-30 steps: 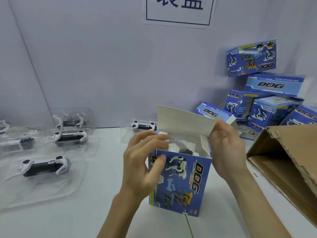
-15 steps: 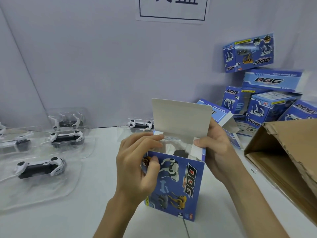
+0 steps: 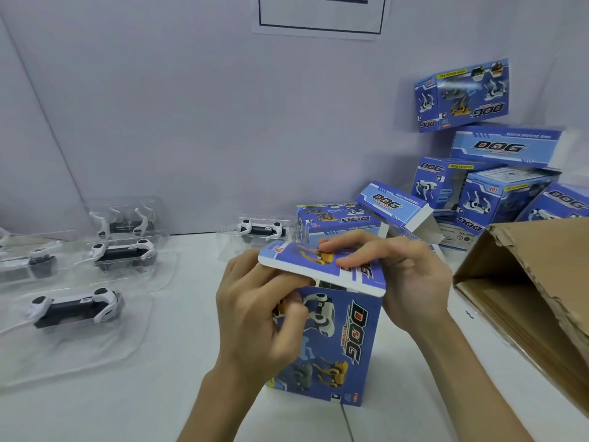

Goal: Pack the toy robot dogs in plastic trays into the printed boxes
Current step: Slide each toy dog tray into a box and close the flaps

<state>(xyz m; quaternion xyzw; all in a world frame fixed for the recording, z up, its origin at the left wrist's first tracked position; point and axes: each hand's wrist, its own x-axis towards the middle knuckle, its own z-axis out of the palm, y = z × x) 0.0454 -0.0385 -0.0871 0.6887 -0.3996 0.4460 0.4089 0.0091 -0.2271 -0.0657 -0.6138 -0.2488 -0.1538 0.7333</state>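
Note:
A blue printed box stands upright on the white table in front of me. Its top lid flap is folded down over the opening. My left hand grips the box's upper left corner, thumb on the front face. My right hand lies over the lid's right side, fingers pressing on the flap. The box's contents are hidden. Several toy robot dogs in clear plastic trays lie on the left, the nearest tray at the left front, another tray behind the box.
A pile of printed boxes is stacked against the wall at the right back. An open brown cardboard carton lies on its side at the right. A paper sign hangs on the wall.
The lid flap, upright before, has been folded down over the box's opening. My right hand moved from the side flap onto the lid. The box shifted slightly left.

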